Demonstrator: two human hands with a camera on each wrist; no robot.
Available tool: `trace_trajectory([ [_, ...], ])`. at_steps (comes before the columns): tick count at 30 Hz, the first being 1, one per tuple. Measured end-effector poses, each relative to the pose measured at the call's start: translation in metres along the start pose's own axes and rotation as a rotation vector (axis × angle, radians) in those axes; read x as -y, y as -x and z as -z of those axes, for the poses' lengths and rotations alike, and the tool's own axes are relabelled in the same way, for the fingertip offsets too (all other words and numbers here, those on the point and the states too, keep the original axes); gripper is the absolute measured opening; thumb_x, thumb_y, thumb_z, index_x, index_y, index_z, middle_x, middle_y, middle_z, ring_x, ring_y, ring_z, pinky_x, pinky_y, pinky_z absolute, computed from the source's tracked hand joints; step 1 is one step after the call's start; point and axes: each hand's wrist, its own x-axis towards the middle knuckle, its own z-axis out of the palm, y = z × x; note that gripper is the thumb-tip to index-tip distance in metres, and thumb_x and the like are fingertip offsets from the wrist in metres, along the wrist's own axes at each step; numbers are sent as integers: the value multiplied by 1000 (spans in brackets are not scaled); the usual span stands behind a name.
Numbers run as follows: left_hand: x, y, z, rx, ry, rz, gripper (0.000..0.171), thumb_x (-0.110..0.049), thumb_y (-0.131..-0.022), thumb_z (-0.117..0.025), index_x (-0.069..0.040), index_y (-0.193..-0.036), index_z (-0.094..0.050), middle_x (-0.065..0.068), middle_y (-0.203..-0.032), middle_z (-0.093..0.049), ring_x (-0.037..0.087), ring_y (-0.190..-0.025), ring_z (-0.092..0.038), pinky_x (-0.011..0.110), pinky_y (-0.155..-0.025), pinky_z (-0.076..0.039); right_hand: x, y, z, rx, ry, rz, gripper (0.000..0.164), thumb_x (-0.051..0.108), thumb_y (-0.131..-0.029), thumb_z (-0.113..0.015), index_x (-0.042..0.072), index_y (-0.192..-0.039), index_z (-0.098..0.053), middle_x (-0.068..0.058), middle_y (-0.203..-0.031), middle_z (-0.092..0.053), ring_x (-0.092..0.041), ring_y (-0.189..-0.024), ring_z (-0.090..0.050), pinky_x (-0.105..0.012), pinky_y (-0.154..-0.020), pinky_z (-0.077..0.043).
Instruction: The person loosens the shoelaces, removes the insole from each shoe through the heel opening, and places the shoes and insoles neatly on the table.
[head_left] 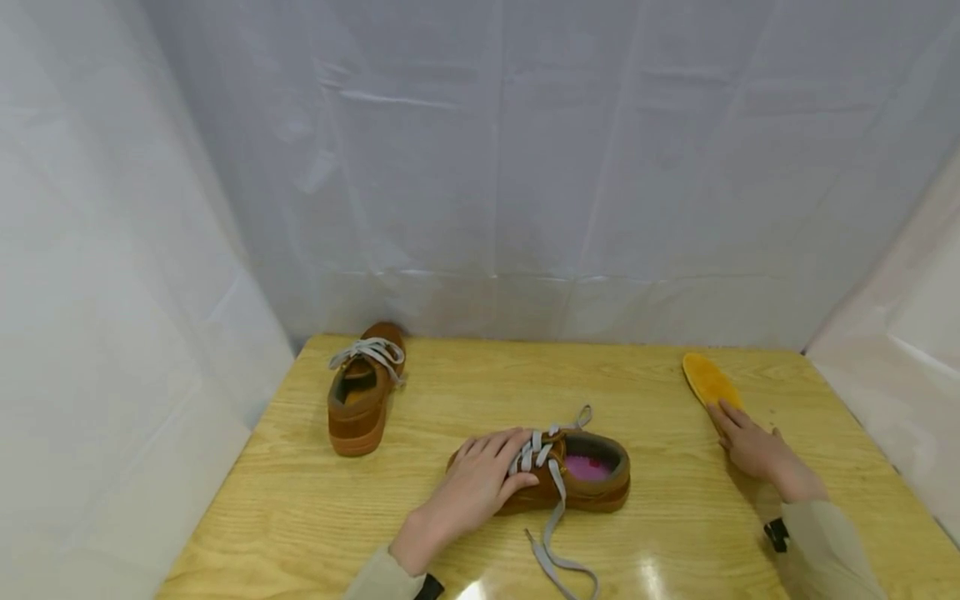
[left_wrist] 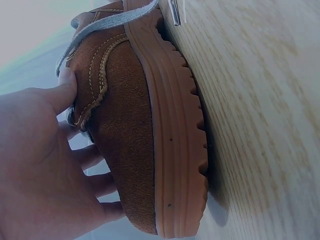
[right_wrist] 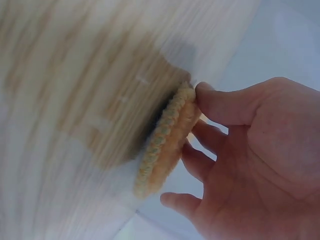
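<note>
Loose lace (head_left: 560, 494) sprawls before the near shoe (head_left: 587, 495), the far shoe (head_left: 357, 412) standing left.

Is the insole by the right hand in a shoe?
No, out: the yellow insole touches the right hand, apart from the near shoe and the far shoe.

on table (head_left: 262, 517): far shoe (head_left: 358, 412), back left | near shoe (head_left: 577, 493), centre, under left hand (head_left: 480, 479) | insole (head_left: 707, 381), back right, at right hand (head_left: 753, 446)

Brown lace-up shoe (head_left: 358, 427) toward the far left, wood-grain counter (head_left: 540, 375), creased pale sheeting (head_left: 562, 167) on three sides
</note>
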Motion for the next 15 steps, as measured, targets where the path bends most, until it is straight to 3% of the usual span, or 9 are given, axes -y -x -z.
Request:
trace_trajectory([
  [15,-1,1,0,-1,0,1,63,-53,-105,-41,-19,-158,-37,6,-156,-44,29,-141,-44,56,-115,-35,-1,-4,4,5,-9,-28,51,10,-105,-48,-9,-150,-36,-36,-152,-32,-61,-125,-46,-91,-89,-23],
])
